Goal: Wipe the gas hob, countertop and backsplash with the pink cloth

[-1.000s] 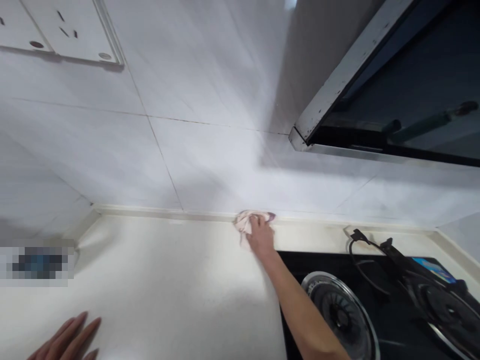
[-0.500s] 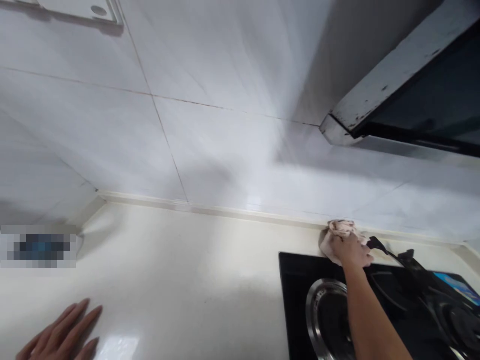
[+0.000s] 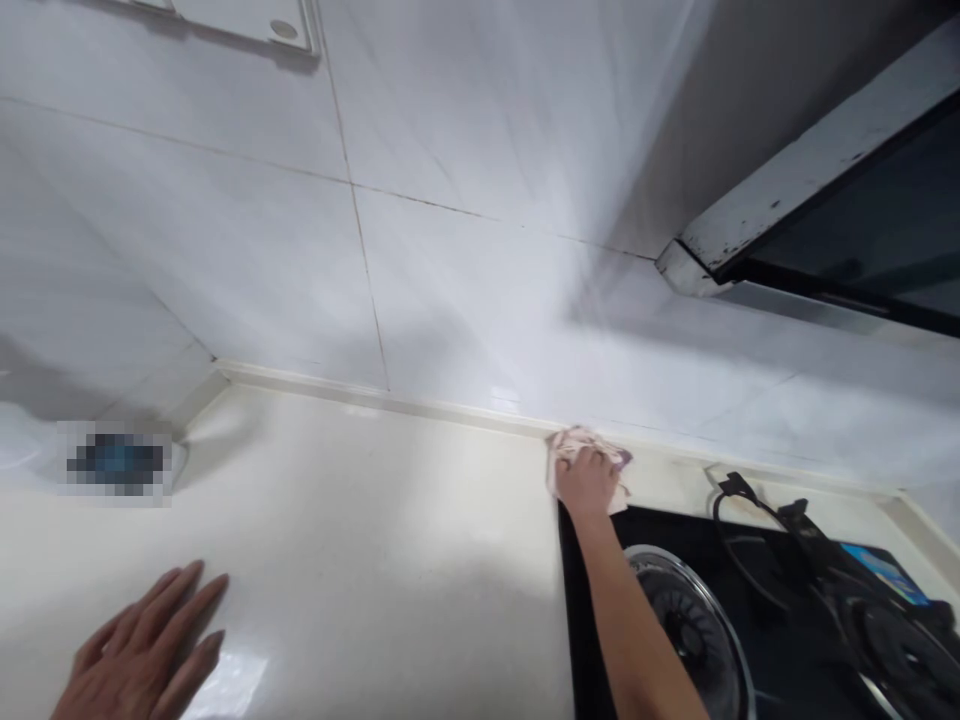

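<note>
Clasps crumpled cloth (image 3: 574,441) in right hand (image 3: 587,484), at the middle; probably soft, light and limp, so best held bunched there. Holds left hand (image 3: 146,645) spread at counter (image 3: 375,530).

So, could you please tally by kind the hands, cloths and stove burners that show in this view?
Hands: 2 (left hand, right hand)
Cloths: 1 (pale cloth under the right hand)
Stove burners: 2 (left burner, right burner)
Total: 5
</note>
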`<state>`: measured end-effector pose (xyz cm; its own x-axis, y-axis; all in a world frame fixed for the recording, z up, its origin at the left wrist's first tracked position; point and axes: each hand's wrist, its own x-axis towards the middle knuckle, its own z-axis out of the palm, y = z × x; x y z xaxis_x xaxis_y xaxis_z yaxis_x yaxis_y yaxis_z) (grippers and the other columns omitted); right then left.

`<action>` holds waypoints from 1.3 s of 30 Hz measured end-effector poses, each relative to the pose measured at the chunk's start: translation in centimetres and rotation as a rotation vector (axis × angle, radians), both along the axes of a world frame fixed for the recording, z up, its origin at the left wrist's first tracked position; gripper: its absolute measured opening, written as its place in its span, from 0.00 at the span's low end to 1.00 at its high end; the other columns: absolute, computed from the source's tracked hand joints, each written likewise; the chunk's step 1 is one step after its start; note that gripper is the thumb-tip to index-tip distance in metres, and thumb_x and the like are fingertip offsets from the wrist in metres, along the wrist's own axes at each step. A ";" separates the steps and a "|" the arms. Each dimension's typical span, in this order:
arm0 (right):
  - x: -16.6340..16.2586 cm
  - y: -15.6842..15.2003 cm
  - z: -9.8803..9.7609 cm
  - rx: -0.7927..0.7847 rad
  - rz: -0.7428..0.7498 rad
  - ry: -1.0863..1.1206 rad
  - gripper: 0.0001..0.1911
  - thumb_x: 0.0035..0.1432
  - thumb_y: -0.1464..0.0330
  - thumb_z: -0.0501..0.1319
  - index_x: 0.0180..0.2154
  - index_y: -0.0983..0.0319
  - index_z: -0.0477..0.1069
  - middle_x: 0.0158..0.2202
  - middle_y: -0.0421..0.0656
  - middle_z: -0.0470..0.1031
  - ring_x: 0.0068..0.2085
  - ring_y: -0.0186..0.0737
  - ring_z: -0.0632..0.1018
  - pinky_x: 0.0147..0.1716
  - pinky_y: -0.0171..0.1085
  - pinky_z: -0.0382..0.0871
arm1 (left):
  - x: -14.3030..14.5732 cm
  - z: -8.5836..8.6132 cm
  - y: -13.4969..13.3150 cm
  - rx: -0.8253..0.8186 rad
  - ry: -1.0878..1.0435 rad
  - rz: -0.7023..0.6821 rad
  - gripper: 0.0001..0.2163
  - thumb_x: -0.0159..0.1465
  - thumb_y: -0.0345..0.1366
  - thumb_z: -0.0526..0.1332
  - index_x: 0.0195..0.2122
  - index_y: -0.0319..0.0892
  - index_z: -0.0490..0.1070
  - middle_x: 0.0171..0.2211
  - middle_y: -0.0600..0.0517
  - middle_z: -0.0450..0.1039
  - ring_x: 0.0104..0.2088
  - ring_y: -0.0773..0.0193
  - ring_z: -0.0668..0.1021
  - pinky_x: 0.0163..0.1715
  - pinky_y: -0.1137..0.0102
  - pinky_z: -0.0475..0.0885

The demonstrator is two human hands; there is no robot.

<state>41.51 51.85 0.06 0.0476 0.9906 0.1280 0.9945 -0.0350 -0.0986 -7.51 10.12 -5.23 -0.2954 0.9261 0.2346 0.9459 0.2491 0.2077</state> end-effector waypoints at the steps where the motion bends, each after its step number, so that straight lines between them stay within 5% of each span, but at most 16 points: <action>1: -2.2 -0.8 0.1 -0.005 0.065 0.001 0.22 0.66 0.63 0.58 0.53 0.73 0.73 0.54 0.68 0.76 0.59 0.67 0.72 0.61 0.60 0.62 | 0.1 0.1 0.0 -0.018 0.014 -0.004 0.34 0.69 0.52 0.54 0.76 0.74 0.49 0.77 0.60 0.59 0.73 0.47 0.68 0.68 0.46 0.66; 4: -9.7 -3.2 0.4 -0.017 0.276 0.024 0.19 0.65 0.63 0.61 0.52 0.67 0.74 0.54 0.62 0.77 0.57 0.63 0.73 0.59 0.58 0.62 | 0.5 0.5 0.1 -0.040 0.056 0.003 0.33 0.71 0.50 0.54 0.76 0.73 0.46 0.76 0.57 0.61 0.73 0.48 0.67 0.68 0.46 0.65; 9: -23.2 -7.0 0.7 -0.032 0.546 0.100 0.25 0.65 0.59 0.64 0.58 0.66 0.71 0.59 0.62 0.73 0.61 0.63 0.69 0.61 0.59 0.60 | 1.1 0.7 0.0 -0.105 0.164 0.001 0.27 0.72 0.48 0.52 0.70 0.54 0.70 0.74 0.47 0.64 0.72 0.44 0.69 0.68 0.49 0.66; 12: -29.7 -8.6 1.0 -0.057 0.679 0.131 0.27 0.65 0.59 0.64 0.59 0.69 0.70 0.60 0.65 0.72 0.62 0.66 0.68 0.60 0.61 0.60 | 1.5 0.8 -0.3 -0.094 0.213 -0.026 0.26 0.73 0.48 0.53 0.70 0.50 0.71 0.75 0.45 0.63 0.73 0.45 0.68 0.69 0.52 0.63; 17: -37.7 -9.7 1.0 -0.059 0.974 0.148 0.28 0.67 0.59 0.62 0.62 0.69 0.68 0.66 0.64 0.69 0.66 0.63 0.65 0.65 0.59 0.56 | 2.2 1.2 -0.6 -0.096 0.189 -0.020 0.26 0.71 0.54 0.57 0.69 0.54 0.72 0.72 0.46 0.68 0.71 0.47 0.69 0.68 0.53 0.63; 21: -40.7 -9.6 0.7 -0.082 1.140 0.168 0.25 0.69 0.61 0.60 0.63 0.64 0.68 0.70 0.57 0.67 0.71 0.54 0.61 0.69 0.55 0.52 | 2.9 2.2 -0.6 -0.107 0.152 0.007 0.28 0.71 0.55 0.58 0.70 0.55 0.69 0.71 0.47 0.69 0.70 0.49 0.70 0.69 0.54 0.62; 27: -35.4 -8.4 0.5 -0.104 1.072 0.170 0.27 0.69 0.61 0.60 0.65 0.61 0.66 0.71 0.55 0.67 0.70 0.55 0.64 0.67 0.54 0.56 | 3.4 3.6 -0.1 -0.096 0.094 0.039 0.29 0.72 0.55 0.55 0.73 0.55 0.65 0.74 0.48 0.65 0.71 0.52 0.69 0.70 0.57 0.60; 39: -5.6 -2.2 -1.1 -0.056 0.404 0.109 0.26 0.68 0.64 0.56 0.64 0.63 0.68 0.63 0.55 0.74 0.65 0.57 0.69 0.65 0.53 0.59 | 1.4 1.7 0.0 -0.067 0.180 -0.016 0.25 0.72 0.50 0.55 0.66 0.50 0.74 0.71 0.43 0.69 0.70 0.46 0.71 0.66 0.53 0.66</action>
